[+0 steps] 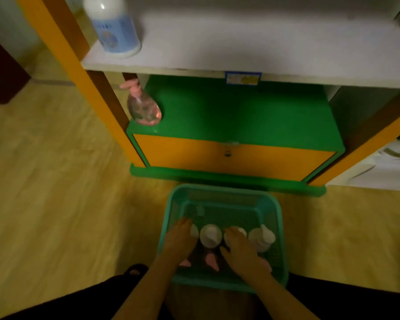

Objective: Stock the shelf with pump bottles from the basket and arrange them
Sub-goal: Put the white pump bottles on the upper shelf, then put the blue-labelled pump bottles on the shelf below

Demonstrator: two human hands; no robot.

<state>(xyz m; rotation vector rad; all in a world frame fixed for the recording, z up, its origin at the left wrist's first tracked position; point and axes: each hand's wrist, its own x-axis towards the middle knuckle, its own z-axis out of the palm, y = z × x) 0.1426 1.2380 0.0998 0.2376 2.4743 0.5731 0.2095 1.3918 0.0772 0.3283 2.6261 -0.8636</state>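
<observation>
A teal mesh basket (222, 192) sits on the floor in front of the shelf. It holds several white pump bottles in a row, one (210, 235) in the middle and one (262, 239) at the right, with pink pump heads (211, 260) behind them. My left hand (179, 241) rests over the leftmost white bottle. My right hand (239, 249) lies over another white bottle. The blur hides whether the fingers are closed on them. A pink pump bottle (143, 107) stands on the green lower shelf (240, 116) at its left. A white and blue bottle (112, 26) stands on the white upper shelf (240, 42).
The shelf has orange side posts (79, 72) and an orange drawer front (229, 155) with a lock. A blue price label (243, 78) is stuck on the upper shelf's edge. Wooden floor (56, 181) spreads to the left. White items lie at the far right.
</observation>
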